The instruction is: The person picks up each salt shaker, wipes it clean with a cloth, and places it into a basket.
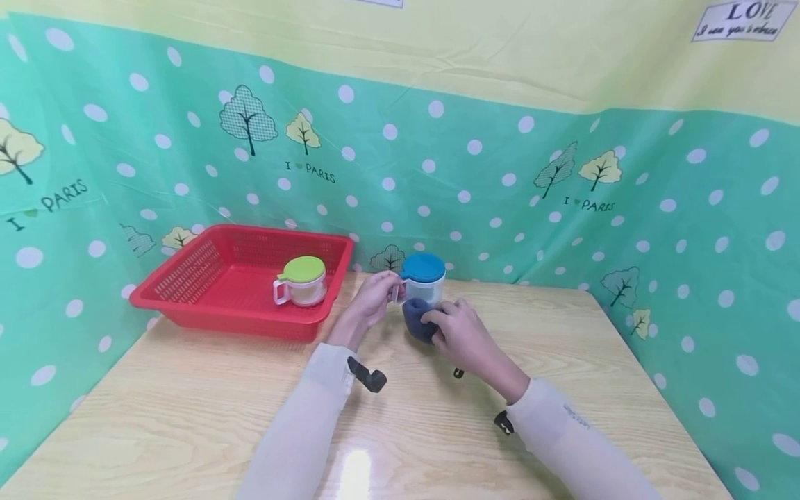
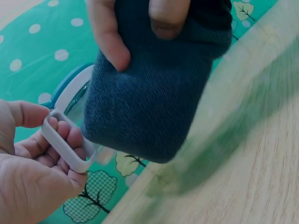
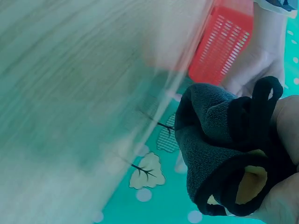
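My left hand [image 1: 373,297] holds the white handle [image 2: 64,145] of a clear cup [image 1: 428,290] with a blue lid [image 1: 423,267]. In the left wrist view the fingers curl around that handle. A folded dark blue cloth [image 1: 417,321] with a black edge is pinched in my right hand [image 1: 467,337], just in front of the cup. From the left wrist, the cloth [image 2: 140,102] hides most of the cup's body, so I cannot tell whether they touch. Black binding loops show on the cloth [image 3: 205,126] from the right wrist.
On the left of the wooden table [image 1: 406,430] stands a red plastic basket [image 1: 244,316]. Inside it, near its right side, sits another clear cup [image 1: 308,293] with a green lid [image 1: 303,269] and white handle. A green and yellow printed curtain [image 1: 387,139] surrounds the table's back and sides.
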A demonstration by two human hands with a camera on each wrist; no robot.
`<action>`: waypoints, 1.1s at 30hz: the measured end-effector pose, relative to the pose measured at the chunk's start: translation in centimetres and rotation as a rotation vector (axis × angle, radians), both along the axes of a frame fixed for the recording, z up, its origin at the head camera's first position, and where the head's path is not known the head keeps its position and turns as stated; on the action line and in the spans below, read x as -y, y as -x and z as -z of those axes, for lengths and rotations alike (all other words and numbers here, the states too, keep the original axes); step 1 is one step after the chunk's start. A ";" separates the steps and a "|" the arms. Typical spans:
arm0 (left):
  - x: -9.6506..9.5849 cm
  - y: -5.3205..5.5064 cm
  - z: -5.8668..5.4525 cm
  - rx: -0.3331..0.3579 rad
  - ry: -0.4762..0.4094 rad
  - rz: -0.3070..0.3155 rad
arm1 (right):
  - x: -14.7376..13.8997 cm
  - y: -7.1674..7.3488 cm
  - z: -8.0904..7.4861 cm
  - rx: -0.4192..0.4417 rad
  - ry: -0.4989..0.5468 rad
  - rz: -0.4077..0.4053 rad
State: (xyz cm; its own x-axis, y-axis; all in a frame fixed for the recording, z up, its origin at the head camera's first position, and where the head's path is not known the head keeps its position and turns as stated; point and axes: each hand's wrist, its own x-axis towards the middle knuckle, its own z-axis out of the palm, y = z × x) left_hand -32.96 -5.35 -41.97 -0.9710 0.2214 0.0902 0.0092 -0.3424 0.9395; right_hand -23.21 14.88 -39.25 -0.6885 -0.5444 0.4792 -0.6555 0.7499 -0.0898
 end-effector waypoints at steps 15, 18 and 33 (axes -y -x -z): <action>0.3 0.3 0.0 0.016 0.004 -0.005 | -1.3 0.0 -1.1 -0.001 0.056 0.034; 0.4 0.2 0.1 0.017 0.007 -0.004 | -1.7 0.0 -0.3 0.024 0.011 0.035; 0.9 0.5 0.1 0.015 -0.015 0.012 | -3.9 0.9 -2.5 -0.117 0.144 0.011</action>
State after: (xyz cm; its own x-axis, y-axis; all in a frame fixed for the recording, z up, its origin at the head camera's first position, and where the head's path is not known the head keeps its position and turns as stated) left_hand -33.46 -6.22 -42.03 -0.9696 0.2317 0.0791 -0.0089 -0.3566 0.9342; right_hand -24.11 18.82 -36.73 -0.6291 -0.4566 0.6291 -0.6593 0.7421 -0.1207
